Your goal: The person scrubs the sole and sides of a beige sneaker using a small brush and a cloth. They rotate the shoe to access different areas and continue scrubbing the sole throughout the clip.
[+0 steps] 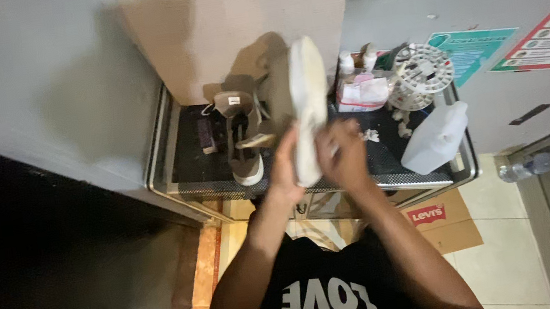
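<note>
Desk (180,161): dark mat on top, set against a grey wall; its near edge is cut off by the arms
Shoe (307,104): held upright above the desk, pale sole turned to the person so it shows in full; upper mostly hidden behind it
Second shoe (243,141): tan, flat on the mat
White jug (437,137): lying tilted at the right
Left hand (286,167): grip clamped on the sole's lower edge
Right hand (342,156): closed on the opposite edge, a small pale thing in the fingers too blurred to name
</note>
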